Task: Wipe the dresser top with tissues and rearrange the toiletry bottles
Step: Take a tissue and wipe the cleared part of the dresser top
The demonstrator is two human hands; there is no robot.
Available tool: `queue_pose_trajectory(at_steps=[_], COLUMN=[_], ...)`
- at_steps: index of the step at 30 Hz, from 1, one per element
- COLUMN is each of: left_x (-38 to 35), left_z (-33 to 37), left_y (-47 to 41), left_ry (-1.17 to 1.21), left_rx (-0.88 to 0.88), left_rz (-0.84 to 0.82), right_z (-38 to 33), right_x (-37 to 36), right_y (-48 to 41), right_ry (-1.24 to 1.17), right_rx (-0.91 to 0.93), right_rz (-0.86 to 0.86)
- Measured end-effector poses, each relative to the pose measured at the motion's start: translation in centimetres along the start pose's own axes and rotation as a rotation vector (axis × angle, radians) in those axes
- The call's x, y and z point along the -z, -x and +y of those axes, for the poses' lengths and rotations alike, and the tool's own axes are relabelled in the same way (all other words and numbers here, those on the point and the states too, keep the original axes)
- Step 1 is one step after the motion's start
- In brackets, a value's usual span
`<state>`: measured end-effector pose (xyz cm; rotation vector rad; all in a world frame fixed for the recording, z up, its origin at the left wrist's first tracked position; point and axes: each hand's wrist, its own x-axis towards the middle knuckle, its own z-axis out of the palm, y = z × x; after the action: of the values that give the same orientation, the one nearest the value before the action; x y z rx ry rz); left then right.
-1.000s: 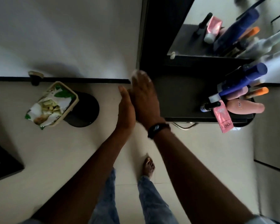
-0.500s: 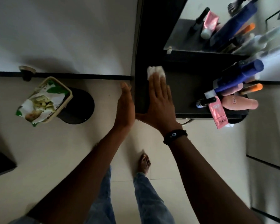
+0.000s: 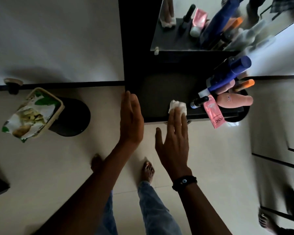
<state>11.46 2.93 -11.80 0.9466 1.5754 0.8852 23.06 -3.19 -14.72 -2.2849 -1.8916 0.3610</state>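
The dark dresser top [image 3: 159,92] lies ahead of me. My right hand [image 3: 174,143] is flat with spread fingers, its fingertips pressing a crumpled white tissue [image 3: 177,106] onto the top near the front edge. Just right of the tissue stand the toiletry bottles: a small dark bottle [image 3: 198,102], a pink tube [image 3: 213,114], a peach bottle [image 3: 234,101], a blue bottle [image 3: 229,75] and an orange-capped one [image 3: 244,84]. My left hand [image 3: 131,119] is held flat and edge-on at the dresser's front left corner, holding nothing.
A mirror [image 3: 210,22] behind the top reflects the bottles. On the floor to the left stands a black bin [image 3: 71,117] with a beige rim holding a green and white packet [image 3: 29,114]. My bare feet [image 3: 148,170] stand on pale tiles.
My right hand has slid the tissue from the back left of the dresser top to the right and forward, next to the bottles. My left hand has stayed at the corner.
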Motion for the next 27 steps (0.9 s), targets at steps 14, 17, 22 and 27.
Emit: queue_pose_trajectory(at_steps=[14, 17, 22, 27], left_x=[0.6, 1.0, 1.4, 1.7], left_z=[1.3, 1.4, 0.9, 0.6], left_y=[-2.6, -2.6, -3.0, -3.3], left_ry=[0.054, 0.084, 0.153, 0.164], left_rx=[-0.024, -0.026, -0.010, 0.016], left_rz=[-0.046, -0.042, -0.070, -0.053], right_z=[-2.5, -2.0, -4.2, -3.1], right_x=[1.7, 2.2, 1.8, 1.4], right_y=[-6.0, -7.9, -9.3, -9.7], right_ry=[0.265, 0.285, 0.140, -0.064], right_rx=[0.353, 0.246, 0.347, 0.162], right_rz=[-0.277, -0.263, -0.275, -0.072])
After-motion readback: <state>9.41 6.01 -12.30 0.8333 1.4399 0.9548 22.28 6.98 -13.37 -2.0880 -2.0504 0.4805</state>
